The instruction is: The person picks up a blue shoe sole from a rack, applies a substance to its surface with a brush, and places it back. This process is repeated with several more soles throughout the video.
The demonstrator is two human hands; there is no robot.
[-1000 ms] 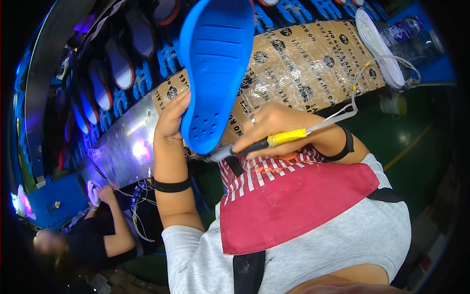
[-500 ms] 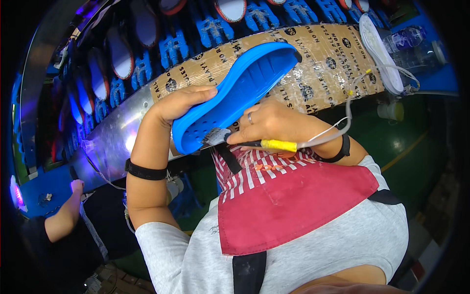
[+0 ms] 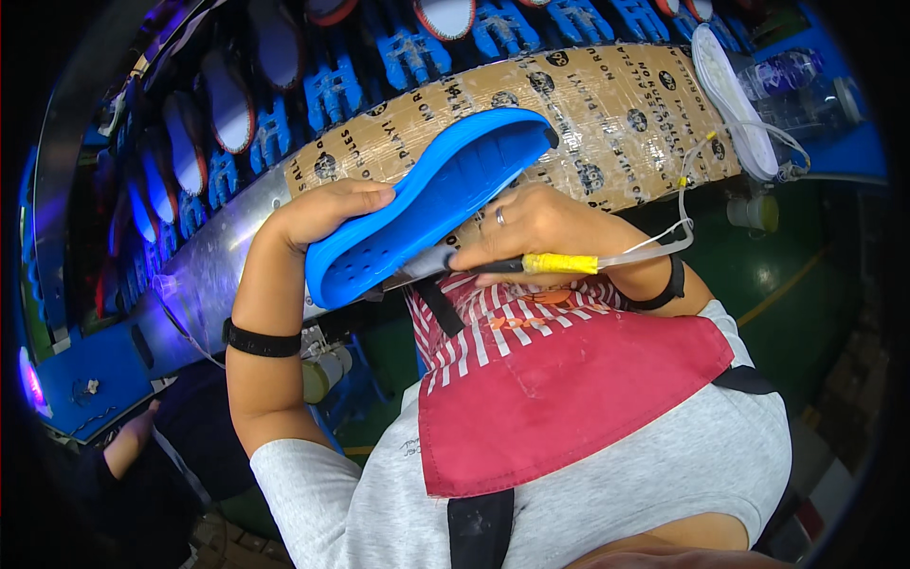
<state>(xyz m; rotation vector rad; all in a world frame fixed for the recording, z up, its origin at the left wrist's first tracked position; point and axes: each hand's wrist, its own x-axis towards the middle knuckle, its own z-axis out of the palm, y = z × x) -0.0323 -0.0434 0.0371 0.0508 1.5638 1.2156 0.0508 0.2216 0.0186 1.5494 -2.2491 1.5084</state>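
My left hand [image 3: 327, 209] is closed on the edge of a blue shoe sole [image 3: 427, 204], thumb over the rim. The sole is tilted with its hollow inside facing me; small holes show at its lower left end. My right hand [image 3: 536, 228], with a ring on one finger, grips a brush with a yellow-wrapped handle [image 3: 561, 264]. A pale tube runs from the handle's end. The brush head is blurred and lies at the sole's near edge, by the end with the holes; whether it touches cannot be made out.
Under the sole, printed brown cardboard [image 3: 616, 114] covers the bench. To the right lie a white sole [image 3: 735, 104] and a plastic bottle [image 3: 782, 71]. Beyond the bench are shoe uppers [image 3: 227, 104] and blue holders [image 3: 332, 90]. At left is another person's arm [image 3: 128, 446].
The blue sole and both my hands have shifted left and slightly down. The brush has moved off the sole's holed inside toward its near edge. The other person's arm has moved lower.
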